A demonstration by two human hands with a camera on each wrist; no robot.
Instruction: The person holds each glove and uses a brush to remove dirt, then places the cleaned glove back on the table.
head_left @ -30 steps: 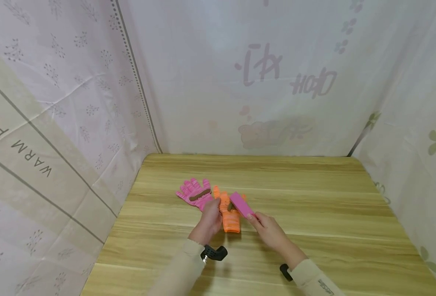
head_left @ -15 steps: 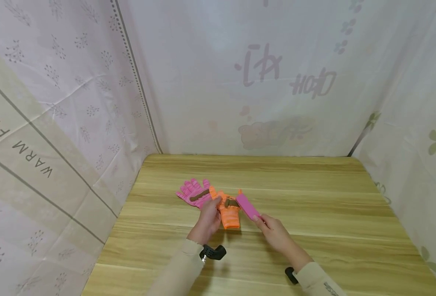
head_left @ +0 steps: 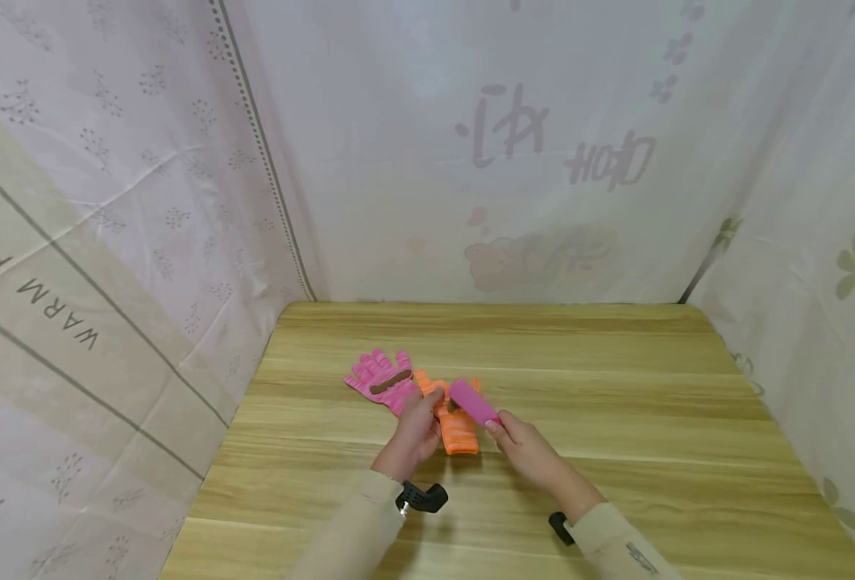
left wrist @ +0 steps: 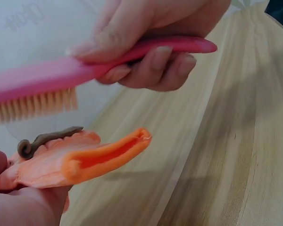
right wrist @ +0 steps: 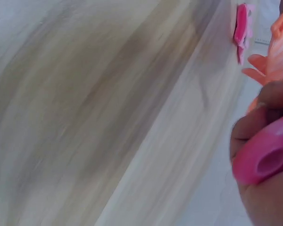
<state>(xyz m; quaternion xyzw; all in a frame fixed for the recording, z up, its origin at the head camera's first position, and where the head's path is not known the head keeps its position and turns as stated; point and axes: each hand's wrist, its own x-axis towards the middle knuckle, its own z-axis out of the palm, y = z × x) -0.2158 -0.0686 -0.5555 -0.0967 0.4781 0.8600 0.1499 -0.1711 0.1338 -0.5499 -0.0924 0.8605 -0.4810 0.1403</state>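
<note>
Left hand [head_left: 416,423] and right hand [head_left: 532,455] both grip: just beyond the left lies a pink glove [head_left: 396,395]; pinched in that hand, an orange glove [head_left: 461,436], raised likely for steadiness; in the right, a pink brush [head_left: 473,402], bristles [left wrist: 35,106] turned down toward the brown strip [left wrist: 42,141].

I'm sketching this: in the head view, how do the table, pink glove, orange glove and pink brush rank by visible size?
1. Table
2. Pink glove and orange glove: too alike to rank, both partly covered
3. Pink brush
</note>
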